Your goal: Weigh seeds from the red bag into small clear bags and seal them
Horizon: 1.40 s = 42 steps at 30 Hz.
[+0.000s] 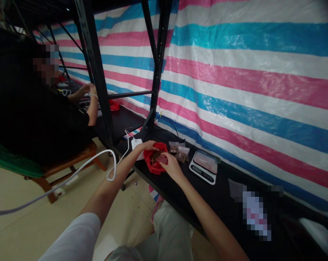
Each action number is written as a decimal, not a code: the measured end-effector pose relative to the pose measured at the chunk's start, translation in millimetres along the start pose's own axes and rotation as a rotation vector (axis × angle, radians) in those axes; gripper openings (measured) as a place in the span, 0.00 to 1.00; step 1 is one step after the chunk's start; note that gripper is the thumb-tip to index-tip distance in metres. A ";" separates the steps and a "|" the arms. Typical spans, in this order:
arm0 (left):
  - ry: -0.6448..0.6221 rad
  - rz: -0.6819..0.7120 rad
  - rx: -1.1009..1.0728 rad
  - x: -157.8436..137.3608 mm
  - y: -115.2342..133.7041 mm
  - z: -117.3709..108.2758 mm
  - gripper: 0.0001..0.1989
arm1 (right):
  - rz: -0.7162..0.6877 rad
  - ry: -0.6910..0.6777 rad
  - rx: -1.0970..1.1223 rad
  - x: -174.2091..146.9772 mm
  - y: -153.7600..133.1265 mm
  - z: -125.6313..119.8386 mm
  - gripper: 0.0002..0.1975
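the red bag point(153, 168) is sitting on the dark counter point(175, 186), its mouth gaping and many small brown pieces point(155, 156) showing inside. the left hand point(150, 145) is resting at the bag's upper rim with its fingers loosely bent; whether it is gripping the plastic, i cannot tell. the right hand point(167, 163) is reaching over the near right side of the opening, its thumb and fingers closing on a small dull-red piece point(162, 158) that is too blurred to identify. just beyond the bag, small clear packets point(181, 153) with brown contents are lying together, and to their right a white scale point(202, 174) is standing flat. a white box point(137, 143) is lying near the left hand, and a white cable point(79, 172) is looping above the left forearm. a co-worker in a dark top point(44, 116) is sitting to the left, and a striped sheet point(234, 87) is hanging behind the counter.
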<state>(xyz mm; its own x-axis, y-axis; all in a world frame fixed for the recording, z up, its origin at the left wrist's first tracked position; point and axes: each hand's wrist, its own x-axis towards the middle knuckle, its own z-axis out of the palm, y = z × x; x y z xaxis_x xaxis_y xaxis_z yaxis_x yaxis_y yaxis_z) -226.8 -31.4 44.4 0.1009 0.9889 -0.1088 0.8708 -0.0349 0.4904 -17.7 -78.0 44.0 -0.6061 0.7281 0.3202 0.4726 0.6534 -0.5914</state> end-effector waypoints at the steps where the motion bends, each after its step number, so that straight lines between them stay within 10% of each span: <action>1: 0.006 -0.010 0.001 0.8 -1.2 0.8 0.25 | 0.011 -0.022 -0.041 2.8 -2.6 6.1 0.17; 17: 0.120 -0.107 -0.134 -10.1 2.2 9.0 0.20 | 0.178 -0.114 -0.482 7.9 -12.5 11.4 0.10; 37: 0.231 -0.030 -0.321 -15.5 17.8 14.1 0.23 | 0.249 0.100 0.179 22.0 32.4 45.3 0.18; 42: 0.225 -0.086 -0.045 -19.5 11.1 8.6 0.20 | 0.251 0.106 0.217 16.2 33.8 41.4 0.18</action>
<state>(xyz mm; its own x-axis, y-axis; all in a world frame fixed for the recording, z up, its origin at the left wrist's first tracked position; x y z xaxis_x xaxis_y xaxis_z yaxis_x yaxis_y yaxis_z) -215.0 -52.4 44.6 -0.0872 0.9953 0.0411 0.8487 0.0526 0.5263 -38.1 -52.6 -1.5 -0.4129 0.8854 0.2136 0.4444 0.4006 -0.8013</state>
